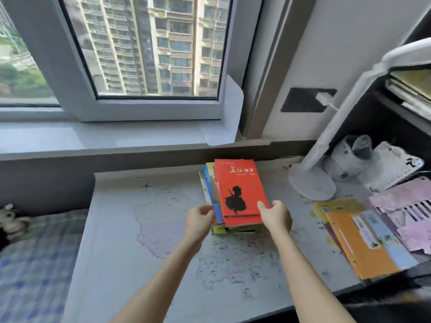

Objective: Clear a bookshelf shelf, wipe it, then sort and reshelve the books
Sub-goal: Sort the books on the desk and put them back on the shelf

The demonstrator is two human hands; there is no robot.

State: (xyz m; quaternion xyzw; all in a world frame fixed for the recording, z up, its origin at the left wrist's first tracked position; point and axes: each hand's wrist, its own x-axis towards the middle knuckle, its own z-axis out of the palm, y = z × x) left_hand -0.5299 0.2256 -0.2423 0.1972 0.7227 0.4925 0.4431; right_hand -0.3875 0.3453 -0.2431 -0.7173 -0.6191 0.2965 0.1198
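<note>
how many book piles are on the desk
2: the red-topped book stack at centre; the fanned orange-topped book pile at right. More may be hidden.

Beneath the red paperback book (240,194), the stack of colourful books (211,197) shows only its left and near edges. At that book's right corner, the right hand (276,217) has its fingers hidden underneath. Far right of it, pale yellowish shelf books (411,86) are cut off by the edge.

Desk (144,229) is lying open left of the book stack (238,190); lamp base (311,183) and orange books (359,243) are crowding its right.
</note>
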